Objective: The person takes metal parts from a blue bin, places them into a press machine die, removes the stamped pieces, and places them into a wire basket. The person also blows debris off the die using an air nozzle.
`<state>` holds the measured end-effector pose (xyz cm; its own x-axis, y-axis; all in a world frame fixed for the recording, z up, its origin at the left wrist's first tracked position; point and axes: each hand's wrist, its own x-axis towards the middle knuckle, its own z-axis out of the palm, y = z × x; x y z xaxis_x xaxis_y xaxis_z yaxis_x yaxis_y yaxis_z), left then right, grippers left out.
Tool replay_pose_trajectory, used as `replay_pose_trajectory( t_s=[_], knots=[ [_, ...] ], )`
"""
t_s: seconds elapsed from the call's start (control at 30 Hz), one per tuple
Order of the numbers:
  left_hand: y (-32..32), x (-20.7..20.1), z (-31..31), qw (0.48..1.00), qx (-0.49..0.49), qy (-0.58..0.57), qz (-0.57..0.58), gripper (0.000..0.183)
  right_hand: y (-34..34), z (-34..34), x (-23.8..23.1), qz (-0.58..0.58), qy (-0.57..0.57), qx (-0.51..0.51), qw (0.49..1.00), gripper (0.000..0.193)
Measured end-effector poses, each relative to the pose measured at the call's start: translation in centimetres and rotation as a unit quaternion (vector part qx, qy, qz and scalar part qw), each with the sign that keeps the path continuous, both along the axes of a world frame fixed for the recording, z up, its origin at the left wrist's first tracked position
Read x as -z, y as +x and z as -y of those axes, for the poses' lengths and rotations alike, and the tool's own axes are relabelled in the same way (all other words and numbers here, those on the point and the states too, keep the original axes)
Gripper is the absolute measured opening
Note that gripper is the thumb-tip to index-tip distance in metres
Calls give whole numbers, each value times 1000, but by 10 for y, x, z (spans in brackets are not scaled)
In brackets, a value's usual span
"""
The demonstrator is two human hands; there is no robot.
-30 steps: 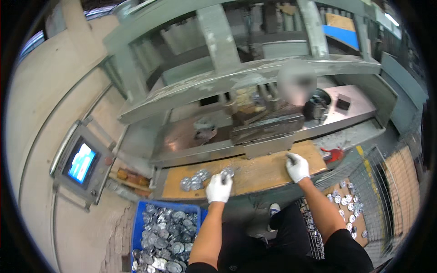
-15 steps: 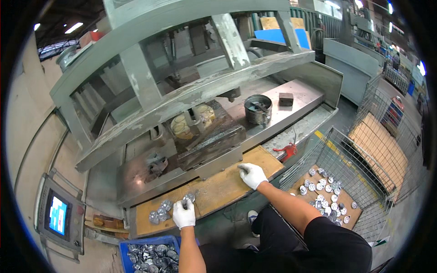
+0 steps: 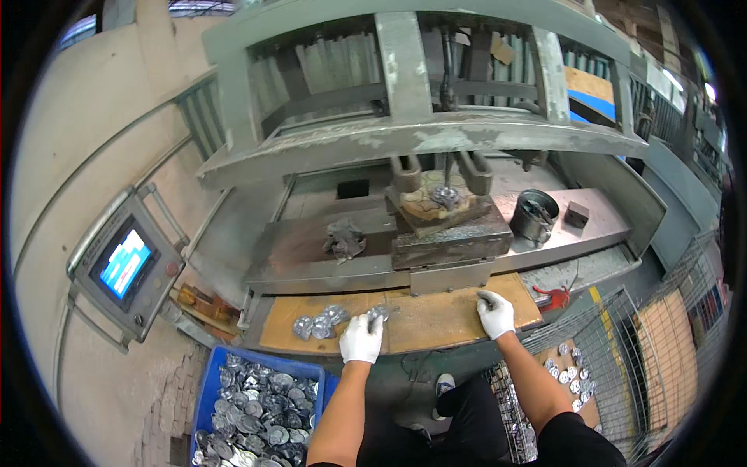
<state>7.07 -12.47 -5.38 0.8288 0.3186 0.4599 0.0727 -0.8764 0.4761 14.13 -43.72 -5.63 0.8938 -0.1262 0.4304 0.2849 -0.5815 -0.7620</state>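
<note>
My left hand (image 3: 362, 339), in a white glove, is closed at the fingertips on a round silvery metal casting (image 3: 378, 312) at the near edge of a yellowish board (image 3: 428, 321). Left of it, several similar castings (image 3: 320, 324) lie in a cluster on the board. My right hand (image 3: 496, 315), also gloved, rests near the board's right end, fingers loosely bent and apart from the thumb, with nothing visible in them. Behind the board, a shiny metal piece (image 3: 445, 196) sits on a yellowish block on the machine's dark metal base (image 3: 451, 241).
A blue bin (image 3: 204, 389) full of metal castings stands below left. A wire cage (image 3: 622, 366) at right holds more. On the machine bed are a dark pot (image 3: 535, 215), a small block (image 3: 576, 215) and a crumpled grey rag (image 3: 344, 239). A control screen (image 3: 124, 263) stands left.
My view has turned left, so the machine and board appear farther right, and more of the blue bin shows. Both hands keep nearly the same places over the board.
</note>
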Motion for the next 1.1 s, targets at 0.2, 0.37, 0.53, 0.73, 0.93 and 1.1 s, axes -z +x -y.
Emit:
replay_pose_trajectory(
  t_s=[0.2, 0.37, 0.53, 0.73, 0.93, 1.1],
  knots=[
    [-1, -4, -1, 1000, 3, -21, -18, 32, 1, 1, 4, 7, 21, -23, 999, 19],
    [-3, -1, -2, 999, 14, -1, -31, 32, 8, 7, 8, -15, 32, -30, 999, 22],
    [-7, -8, -2, 999, 26, -7, -28, 35, 10, 3, -4, 31, 30, -53, 998, 22],
    [-11, -10, -6, 998, 49, -19, -35, 23, 2, -48, -101, 127, -43, -118, 984, 18],
    [-8, -4, -5, 999, 46, -8, 11, 24, 59, -120, -184, 226, -123, -111, 960, 18],
    [-11, 0, -7, 998, 55, 7, 30, 24, 94, -157, -198, 63, -246, -40, 966, 28]
  ],
)
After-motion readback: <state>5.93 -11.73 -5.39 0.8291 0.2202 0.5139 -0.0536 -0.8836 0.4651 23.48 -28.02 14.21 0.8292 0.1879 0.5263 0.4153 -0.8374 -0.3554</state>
